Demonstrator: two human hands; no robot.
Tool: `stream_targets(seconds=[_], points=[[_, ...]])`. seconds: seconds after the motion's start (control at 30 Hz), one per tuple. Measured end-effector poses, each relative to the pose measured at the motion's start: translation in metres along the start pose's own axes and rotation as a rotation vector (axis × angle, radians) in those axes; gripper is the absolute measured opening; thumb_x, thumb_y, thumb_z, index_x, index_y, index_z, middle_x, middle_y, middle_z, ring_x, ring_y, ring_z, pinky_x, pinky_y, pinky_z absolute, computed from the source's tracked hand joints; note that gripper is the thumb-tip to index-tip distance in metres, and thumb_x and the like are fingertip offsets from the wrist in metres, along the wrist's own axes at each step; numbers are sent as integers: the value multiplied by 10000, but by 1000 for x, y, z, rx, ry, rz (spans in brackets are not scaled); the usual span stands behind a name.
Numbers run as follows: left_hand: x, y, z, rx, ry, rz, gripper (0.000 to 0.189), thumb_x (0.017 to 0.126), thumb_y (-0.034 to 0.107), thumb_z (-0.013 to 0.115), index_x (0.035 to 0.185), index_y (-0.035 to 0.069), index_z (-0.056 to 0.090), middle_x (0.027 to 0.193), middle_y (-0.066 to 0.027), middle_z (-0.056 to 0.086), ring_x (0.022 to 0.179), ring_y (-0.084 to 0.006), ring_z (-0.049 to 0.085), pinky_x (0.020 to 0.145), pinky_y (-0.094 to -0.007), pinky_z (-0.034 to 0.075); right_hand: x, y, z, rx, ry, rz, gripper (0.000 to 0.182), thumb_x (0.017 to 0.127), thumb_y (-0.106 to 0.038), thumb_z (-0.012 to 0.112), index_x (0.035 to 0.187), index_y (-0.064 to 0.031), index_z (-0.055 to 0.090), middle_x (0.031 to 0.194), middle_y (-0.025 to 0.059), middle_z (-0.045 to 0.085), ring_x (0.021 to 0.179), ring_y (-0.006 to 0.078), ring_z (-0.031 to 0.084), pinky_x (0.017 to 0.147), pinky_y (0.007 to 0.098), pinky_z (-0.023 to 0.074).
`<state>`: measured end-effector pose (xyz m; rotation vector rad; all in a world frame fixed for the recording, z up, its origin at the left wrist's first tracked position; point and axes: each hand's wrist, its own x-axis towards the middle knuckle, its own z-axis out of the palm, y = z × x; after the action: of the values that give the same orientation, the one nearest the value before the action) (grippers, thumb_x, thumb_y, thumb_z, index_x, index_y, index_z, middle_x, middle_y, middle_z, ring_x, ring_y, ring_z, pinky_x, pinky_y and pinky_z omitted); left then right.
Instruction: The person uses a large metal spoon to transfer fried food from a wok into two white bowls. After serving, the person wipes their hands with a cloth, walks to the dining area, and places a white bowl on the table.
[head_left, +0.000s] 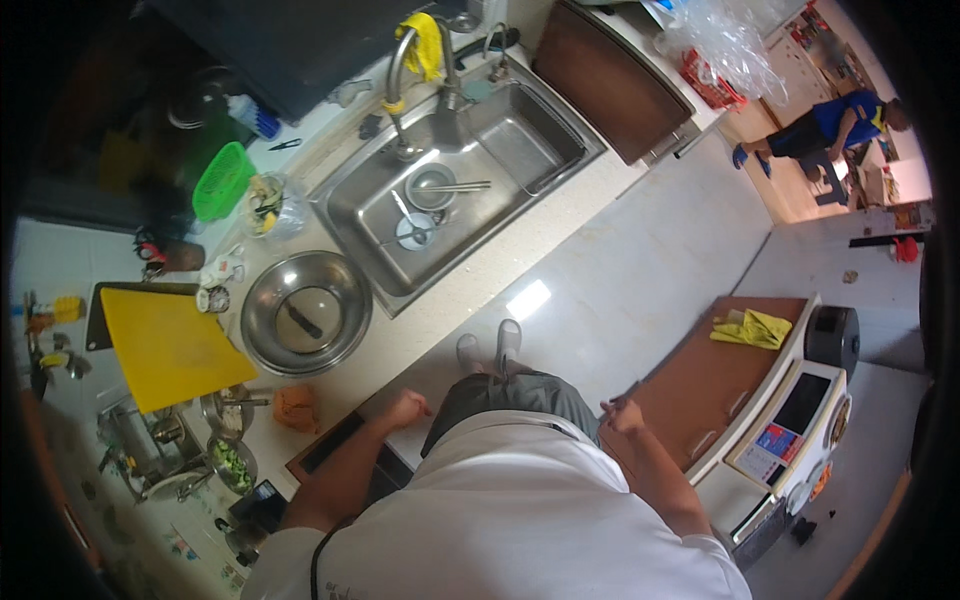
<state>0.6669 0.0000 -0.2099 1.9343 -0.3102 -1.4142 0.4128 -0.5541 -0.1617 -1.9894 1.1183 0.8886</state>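
Note:
My left hand (409, 409) hangs beside my shorts at the counter's front edge, its fingers curled; nothing shows in it. On my other side, my right hand (622, 415) is loosely spread and bare, near a brown cabinet front (675, 397). A wide steel basin (259, 345) rests on the counter ahead of my left hand, with a dark elongated thing (304, 321) inside. Within the steel sink (375, 225) are a bowl (429, 196) with chopsticks (469, 186) across it and a small white bowl (414, 238) with a spoon (403, 210).
A yellow cutting board (172, 345), an orange cloth-like bundle (295, 409) and a pan of chopped greens (231, 465) stand left. A green basket (223, 182) is behind the basin. Yellow gloves (750, 330) lie at right. Beyond the doorway is another person (832, 127).

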Motion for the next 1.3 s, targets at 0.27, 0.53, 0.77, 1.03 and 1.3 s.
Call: stream_targets(seconds=[0.27, 0.53, 0.77, 1.03, 1.3], points=[[68, 123, -26, 10, -6, -141, 515, 963, 481, 627, 1007, -25, 712, 892, -141, 726, 819, -237, 675, 761, -376, 533, -95, 102, -9, 354, 77, 429, 553, 960, -443, 713, 1267, 18, 690, 995, 201, 756, 789, 267, 764, 739, 375, 614], [150, 226, 7, 401, -62, 41, 559, 924, 548, 696, 1013, -4, 713, 984, -193, 741, 944, -314, 709, 822, -421, 538, -34, 157, 0, 402, -8, 290, 571, 962, -475, 684, 1242, 22, 706, 1025, 216, 761, 800, 310, 763, 765, 393, 598], [234, 333, 51, 666, -78, 40, 454, 938, 475, 708, 978, 23, 717, 911, -148, 739, 873, -268, 701, 811, -391, 544, 25, 244, -98, 474, 207, 172, 551, 955, -468, 685, 1219, 14, 714, 993, 212, 764, 793, 318, 760, 803, 374, 598], [284, 458, 110, 757, -105, 69, 355, 967, 400, 669, 1039, 54, 702, 997, -165, 740, 971, -341, 701, 882, -435, 540, 114, 313, -224, 712, 385, 151, 521, 938, -430, 730, 1206, 16, 703, 906, 182, 764, 666, 263, 731, 678, 396, 583], [391, 509, 75, 943, -454, 291, 236, 858, 32, 496, 800, 26, 725, 880, -138, 746, 857, -272, 701, 827, -394, 541, 203, 257, -301, 701, 182, 172, 625, 910, -519, 721, 1286, -21, 676, 1114, 192, 749, 1058, 345, 700, 972, 434, 530]])
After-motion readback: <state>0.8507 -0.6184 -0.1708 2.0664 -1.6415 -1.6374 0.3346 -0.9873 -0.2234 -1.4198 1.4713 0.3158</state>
